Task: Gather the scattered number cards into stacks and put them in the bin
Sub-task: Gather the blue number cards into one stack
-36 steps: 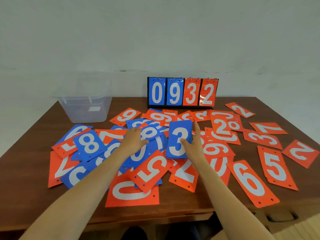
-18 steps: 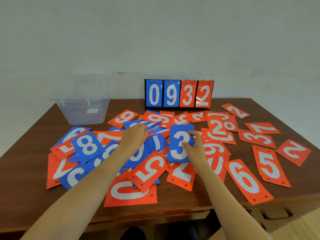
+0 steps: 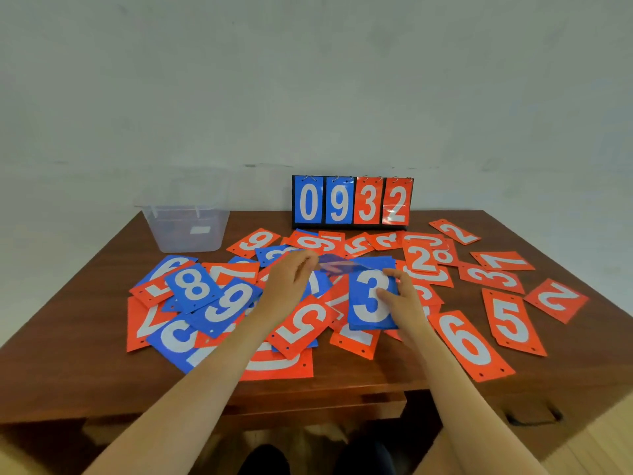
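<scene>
Blue and orange number cards lie scattered over the brown table (image 3: 85, 354). My right hand (image 3: 399, 296) holds a small stack of blue cards with a white 3 on top (image 3: 368, 303), thumb across its face. My left hand (image 3: 291, 279) pinches a single blue card (image 3: 337, 267), blurred and lifted off the pile, its far end over the top edge of the blue stack. The clear plastic bin (image 3: 186, 231) stands at the table's back left, apart from both hands.
A black flip scoreboard (image 3: 352, 202) showing 0932 stands at the back centre. Orange cards 6 (image 3: 469, 342), 5 (image 3: 510, 318) and 2 (image 3: 556, 298) lie to the right; blue 8 (image 3: 195, 286) and 9 (image 3: 233, 303) lie left. The table's front edge is near my arms.
My left hand has lifted a blue card off the pile and carried it right toward the stack. My right hand keeps hold of the blue 3 stack, which has barely moved.
</scene>
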Demonstrator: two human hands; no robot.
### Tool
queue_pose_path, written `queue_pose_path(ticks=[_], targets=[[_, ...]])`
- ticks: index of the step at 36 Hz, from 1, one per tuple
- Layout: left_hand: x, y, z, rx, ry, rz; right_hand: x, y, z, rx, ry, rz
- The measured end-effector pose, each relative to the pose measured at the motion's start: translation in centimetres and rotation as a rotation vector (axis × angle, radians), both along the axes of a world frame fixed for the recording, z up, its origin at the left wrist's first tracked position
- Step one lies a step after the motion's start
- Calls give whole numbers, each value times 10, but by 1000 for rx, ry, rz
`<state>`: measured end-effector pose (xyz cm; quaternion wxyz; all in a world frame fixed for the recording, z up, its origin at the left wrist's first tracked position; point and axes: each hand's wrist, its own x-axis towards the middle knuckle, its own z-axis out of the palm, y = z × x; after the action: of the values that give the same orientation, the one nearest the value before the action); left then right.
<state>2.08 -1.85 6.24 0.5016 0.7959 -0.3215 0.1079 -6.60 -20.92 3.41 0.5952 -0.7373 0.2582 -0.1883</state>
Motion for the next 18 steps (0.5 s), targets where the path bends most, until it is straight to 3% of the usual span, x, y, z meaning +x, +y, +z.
queue_pose_path(ticks=[5,18], targets=[[-20,-3,1,-119,219,-73,-8,2,3,42,11,15],[-26,-22,-21,-69,368,-116,-4,25,0,82,-103,75]])
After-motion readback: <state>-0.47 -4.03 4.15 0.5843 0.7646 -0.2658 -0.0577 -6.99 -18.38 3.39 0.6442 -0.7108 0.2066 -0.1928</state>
